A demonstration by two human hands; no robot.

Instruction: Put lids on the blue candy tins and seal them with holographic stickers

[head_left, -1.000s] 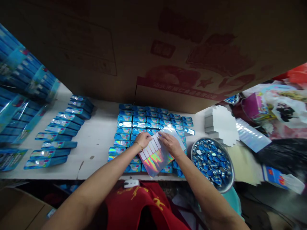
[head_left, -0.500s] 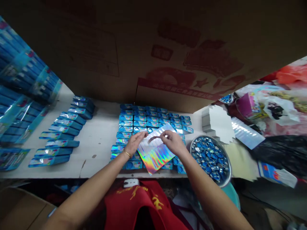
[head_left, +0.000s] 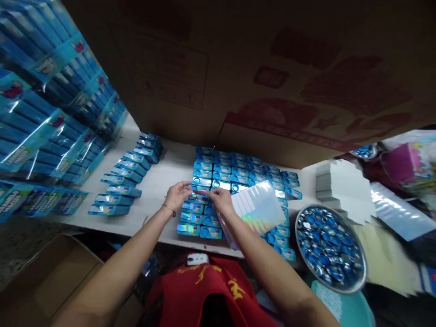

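My left hand (head_left: 177,194) and my right hand (head_left: 220,200) pinch the two ends of a thin holographic sticker strip (head_left: 200,194), stretched between them just above a block of small blue cases (head_left: 235,175) laid in rows on the white table (head_left: 160,181). A holographic sticker sheet (head_left: 257,206) with several white strips lies on the cases right of my right hand. Both hands have their fingers closed in a pinch.
A round metal bowl (head_left: 329,247) of blue caps sits at the right. A row of blue cases (head_left: 126,179) runs along the left, with stacked blue packs (head_left: 51,104) beyond. A big cardboard box (head_left: 259,77) rises behind. White card stacks (head_left: 340,186) lie at the right.
The hands peeled a strip off the sheet and moved it left over the cases. The sheet now lies free at the right. The view has swung left.
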